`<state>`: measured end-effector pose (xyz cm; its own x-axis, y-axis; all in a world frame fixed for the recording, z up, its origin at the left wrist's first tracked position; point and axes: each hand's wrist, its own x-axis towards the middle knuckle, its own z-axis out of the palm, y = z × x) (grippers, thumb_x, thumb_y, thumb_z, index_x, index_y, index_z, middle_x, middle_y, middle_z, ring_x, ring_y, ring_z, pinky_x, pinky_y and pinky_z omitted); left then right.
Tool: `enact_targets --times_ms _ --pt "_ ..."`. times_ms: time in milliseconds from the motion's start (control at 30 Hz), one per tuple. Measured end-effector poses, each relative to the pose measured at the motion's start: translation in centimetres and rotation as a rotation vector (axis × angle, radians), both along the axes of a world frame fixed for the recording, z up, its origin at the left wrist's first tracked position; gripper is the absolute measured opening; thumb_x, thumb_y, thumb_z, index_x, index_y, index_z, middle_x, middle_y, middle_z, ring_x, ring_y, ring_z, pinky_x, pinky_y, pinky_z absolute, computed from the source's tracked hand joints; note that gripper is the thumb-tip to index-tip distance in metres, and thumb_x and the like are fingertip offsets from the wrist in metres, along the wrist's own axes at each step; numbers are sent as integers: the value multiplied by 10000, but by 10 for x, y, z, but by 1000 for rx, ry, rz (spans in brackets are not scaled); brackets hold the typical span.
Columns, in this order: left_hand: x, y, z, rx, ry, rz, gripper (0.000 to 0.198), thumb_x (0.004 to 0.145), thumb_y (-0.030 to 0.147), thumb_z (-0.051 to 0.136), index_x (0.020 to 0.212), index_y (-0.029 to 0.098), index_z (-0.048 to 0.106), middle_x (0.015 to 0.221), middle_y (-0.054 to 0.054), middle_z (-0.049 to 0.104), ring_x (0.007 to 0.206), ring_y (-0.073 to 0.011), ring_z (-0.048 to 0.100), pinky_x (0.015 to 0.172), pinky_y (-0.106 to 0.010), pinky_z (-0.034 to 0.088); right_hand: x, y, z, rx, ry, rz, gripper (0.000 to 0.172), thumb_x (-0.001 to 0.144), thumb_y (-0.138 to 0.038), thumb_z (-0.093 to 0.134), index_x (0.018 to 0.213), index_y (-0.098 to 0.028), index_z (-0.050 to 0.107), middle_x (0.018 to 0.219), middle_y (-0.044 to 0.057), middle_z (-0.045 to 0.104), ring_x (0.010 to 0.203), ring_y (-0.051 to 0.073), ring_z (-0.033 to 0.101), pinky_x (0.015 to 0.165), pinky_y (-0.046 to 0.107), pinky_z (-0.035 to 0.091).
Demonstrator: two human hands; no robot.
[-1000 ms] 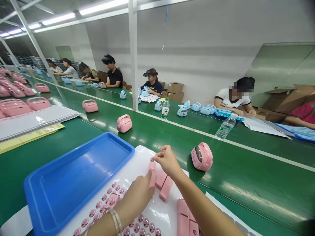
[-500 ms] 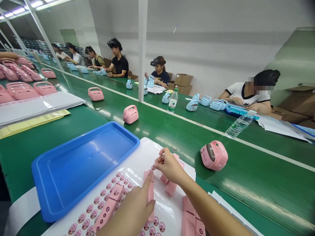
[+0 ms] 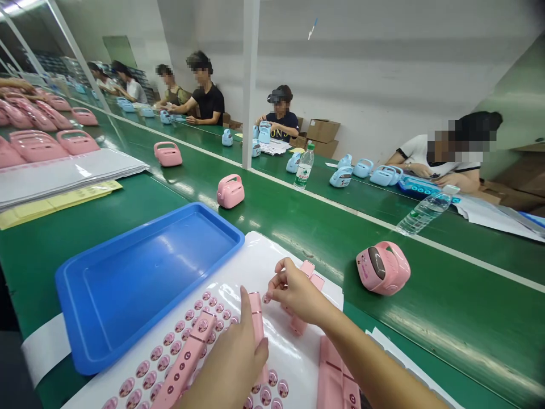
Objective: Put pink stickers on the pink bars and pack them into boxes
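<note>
My left hand (image 3: 236, 358) is closed round a long pink plastic strip (image 3: 256, 318) and holds it on end over a white sticker sheet (image 3: 272, 261). Rows of small round pink stickers (image 3: 179, 341) cover that sheet. My right hand (image 3: 293, 292) pinches one small round sticker (image 3: 266, 297) beside the top of the strip. More pink strips lie on the sheet: one (image 3: 187, 355) left of my left hand, some (image 3: 309, 272) behind my right hand, others (image 3: 334, 378) under my right forearm.
A blue tray (image 3: 145, 272) lies left of the sheet on the green belt (image 3: 447, 318). A pink toy case (image 3: 383, 268) rests on its side to the right; two more (image 3: 230, 191) stand farther up. Several people sit across, with blue cases and water bottles (image 3: 303, 170).
My left hand has slid back down the strip toward me and the strip stands more upright. My right hand stays at the strip's top with the sticker. The view has tilted down a little.
</note>
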<state>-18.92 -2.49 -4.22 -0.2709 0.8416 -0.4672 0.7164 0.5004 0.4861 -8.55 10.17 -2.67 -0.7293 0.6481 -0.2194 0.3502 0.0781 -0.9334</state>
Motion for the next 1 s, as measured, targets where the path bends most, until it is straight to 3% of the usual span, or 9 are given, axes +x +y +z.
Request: enact_targets --times_ms 133,300,400,567,767,1000 --pt "-9 -8 3 -34 -197 -44 657 885 347 223 1439 132 -58 744 -69 596 561 -207 571 481 -282 330 7 1 3 -22 -15 29 313 757 -83 521 863 -255 282 688 -75 594 611 110 561 540 235 382" --pt "-12 -10 3 -128 -64 -66 600 894 288 176 1441 81 40 771 -106 626 680 -250 594 560 -322 338 0 -6 1 -6 -49 98 326 736 -79 550 855 -252 302 729 -75 602 637 108 555 583 247 399" --pt "-12 -10 -2 -92 -80 -61 608 904 345 167 1445 137 -20 736 -74 624 659 -245 584 567 -318 336 -8 -8 0 32 -105 109 310 737 -78 543 846 -252 310 743 -69 607 612 112 535 567 254 394" --pt "-12 -11 -7 -71 -80 -76 565 902 361 159 1447 221 110 738 -77 625 668 -255 599 573 -328 352 -15 -5 2 76 -224 88 315 721 -52 522 839 -245 302 720 -39 635 657 145 566 571 268 405" --pt "-11 -13 -1 -119 -145 -43 553 906 353 146 1448 262 85 641 -27 572 487 -191 548 479 -289 337 -16 -6 5 119 -326 75 304 722 -63 506 832 -250 293 726 -23 650 630 158 565 526 266 399" --pt "-13 -16 -13 -17 -125 -68 561 909 387 150 1448 234 112 607 -5 525 513 -185 516 459 -287 266 -17 -3 4 150 -391 111 314 704 -75 539 824 -248 307 759 -14 671 661 175 598 545 281 416"
